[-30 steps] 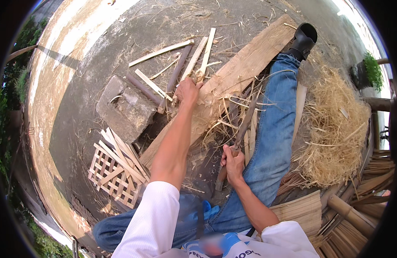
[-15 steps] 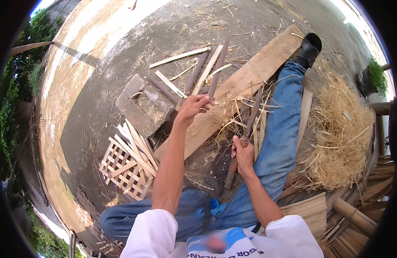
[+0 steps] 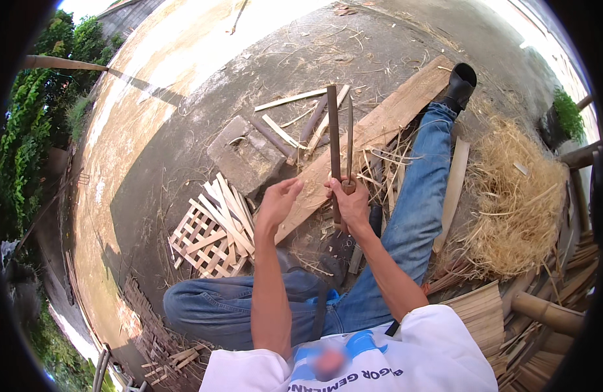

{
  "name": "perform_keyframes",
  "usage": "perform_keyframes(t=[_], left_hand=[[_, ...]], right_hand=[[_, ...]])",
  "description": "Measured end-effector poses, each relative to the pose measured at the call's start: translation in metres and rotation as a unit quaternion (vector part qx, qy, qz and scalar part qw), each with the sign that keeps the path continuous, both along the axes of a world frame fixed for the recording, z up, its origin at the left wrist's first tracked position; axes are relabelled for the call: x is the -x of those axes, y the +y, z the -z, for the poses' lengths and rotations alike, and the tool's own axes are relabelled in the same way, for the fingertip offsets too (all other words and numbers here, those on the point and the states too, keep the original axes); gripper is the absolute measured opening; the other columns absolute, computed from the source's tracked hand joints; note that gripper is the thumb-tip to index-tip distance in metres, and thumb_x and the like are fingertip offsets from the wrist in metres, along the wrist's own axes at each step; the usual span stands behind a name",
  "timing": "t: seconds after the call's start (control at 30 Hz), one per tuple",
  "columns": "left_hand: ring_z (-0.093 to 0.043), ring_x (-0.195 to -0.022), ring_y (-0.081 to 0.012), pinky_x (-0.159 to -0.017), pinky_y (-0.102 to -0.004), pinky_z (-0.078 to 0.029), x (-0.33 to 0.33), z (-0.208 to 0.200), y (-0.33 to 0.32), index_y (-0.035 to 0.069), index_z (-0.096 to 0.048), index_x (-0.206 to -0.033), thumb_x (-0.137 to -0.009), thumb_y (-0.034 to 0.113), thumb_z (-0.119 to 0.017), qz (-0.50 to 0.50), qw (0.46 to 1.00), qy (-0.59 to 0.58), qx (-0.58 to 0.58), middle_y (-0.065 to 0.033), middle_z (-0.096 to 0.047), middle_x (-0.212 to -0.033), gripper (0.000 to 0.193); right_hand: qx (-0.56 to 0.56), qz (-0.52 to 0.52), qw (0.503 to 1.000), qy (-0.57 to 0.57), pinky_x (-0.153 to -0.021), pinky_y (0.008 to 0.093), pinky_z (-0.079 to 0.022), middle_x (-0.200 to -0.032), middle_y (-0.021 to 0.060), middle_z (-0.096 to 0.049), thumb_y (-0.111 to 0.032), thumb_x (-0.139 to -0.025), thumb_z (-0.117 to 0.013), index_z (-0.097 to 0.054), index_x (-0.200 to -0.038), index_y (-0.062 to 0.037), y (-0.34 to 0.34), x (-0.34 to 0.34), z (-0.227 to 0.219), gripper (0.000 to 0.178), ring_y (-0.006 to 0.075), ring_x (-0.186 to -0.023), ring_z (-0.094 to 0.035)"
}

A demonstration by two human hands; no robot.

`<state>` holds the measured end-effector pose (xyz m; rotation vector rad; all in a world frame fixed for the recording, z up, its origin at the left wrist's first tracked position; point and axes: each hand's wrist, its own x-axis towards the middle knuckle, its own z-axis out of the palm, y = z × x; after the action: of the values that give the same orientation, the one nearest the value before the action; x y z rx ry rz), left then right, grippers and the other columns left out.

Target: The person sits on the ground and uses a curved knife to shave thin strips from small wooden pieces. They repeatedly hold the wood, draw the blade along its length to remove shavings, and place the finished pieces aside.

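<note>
My right hand is closed round the wooden handle of a knife with a long narrow blade, pointing up and away from me. In the same grip is a dark brown bamboo strip, nearly parallel to the blade. My left hand hovers to the left of it, thumb and fingers apart, with nothing in it. Beneath both hands a long wooden plank lies aslant, strewn with thin shavings. Beyond my left hand, several pale and dark strips lie on the ground.
A concrete block sits left of the plank. Nearer me, a woven lattice piece lies under loose pale strips. My outstretched leg runs along the right, with a heap of shavings beyond it. Bamboo poles lie at the lower right.
The dark strip has come up off the pile and is now in my right hand beside the knife. The knife has swung upright toward the middle. My left hand has drawn back and let go.
</note>
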<state>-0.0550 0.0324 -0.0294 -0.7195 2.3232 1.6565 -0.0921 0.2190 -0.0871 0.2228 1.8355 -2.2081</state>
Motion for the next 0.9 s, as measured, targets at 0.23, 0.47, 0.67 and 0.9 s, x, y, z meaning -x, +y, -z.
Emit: perform_keyframes(t=[0.23, 0.47, 0.67, 0.9], left_hand=[[-0.070, -0.102, -0.0212, -0.091, -0.0359, -0.058, 0.011, -0.109, -0.012, -0.002, -0.057, -0.139, -0.095, 0.055, -0.069, -0.104, 0.971, 0.191, -0.099, -0.0131, -0.069, -0.113, 0.072], [-0.074, -0.094, -0.0223, -0.083, -0.0363, -0.066, -0.018, -0.116, 0.006, -0.008, -0.067, -0.123, -0.103, 0.017, -0.063, -0.203, 0.941, 0.268, 0.039, -0.0146, -0.070, -0.110, 0.032], [-0.072, -0.103, -0.0250, -0.089, -0.0393, -0.066, -0.050, -0.060, -0.007, -0.009, -0.061, -0.133, -0.107, 0.012, -0.055, -0.312, 0.890, 0.324, 0.074, -0.0169, -0.068, -0.115, 0.034], [-0.070, -0.092, -0.0157, -0.083, -0.0339, -0.066, -0.054, -0.031, -0.011, -0.006, -0.063, -0.133, -0.108, 0.022, -0.056, -0.322, 0.886, 0.306, 0.131, -0.0112, -0.068, -0.107, 0.038]], right_hand=[[-0.220, -0.086, 0.967, 0.094, -0.061, 0.0416, -0.048, -0.068, 0.0171, -0.063, -0.032, -0.092, -0.075, -0.068, -0.097, -0.0090, -0.014, -0.054, -0.011, 0.025, 0.0329, -0.062, -0.063], [-0.199, -0.081, 0.953, 0.214, -0.069, 0.0422, -0.052, -0.080, 0.0168, -0.069, -0.028, -0.092, -0.077, -0.071, -0.112, -0.0086, -0.025, -0.045, -0.004, 0.029, 0.0311, -0.075, -0.070], [-0.252, -0.173, 0.952, -0.001, -0.090, 0.0438, -0.054, -0.109, 0.0218, -0.074, -0.043, -0.091, -0.075, -0.069, -0.129, -0.0068, 0.007, -0.069, 0.002, 0.054, 0.0386, -0.104, -0.071], [-0.238, -0.232, 0.943, -0.028, -0.089, 0.0482, -0.051, -0.104, 0.0291, -0.067, -0.046, -0.099, -0.063, -0.056, -0.118, 0.0111, -0.001, -0.099, 0.044, 0.061, 0.0432, -0.100, -0.067]])
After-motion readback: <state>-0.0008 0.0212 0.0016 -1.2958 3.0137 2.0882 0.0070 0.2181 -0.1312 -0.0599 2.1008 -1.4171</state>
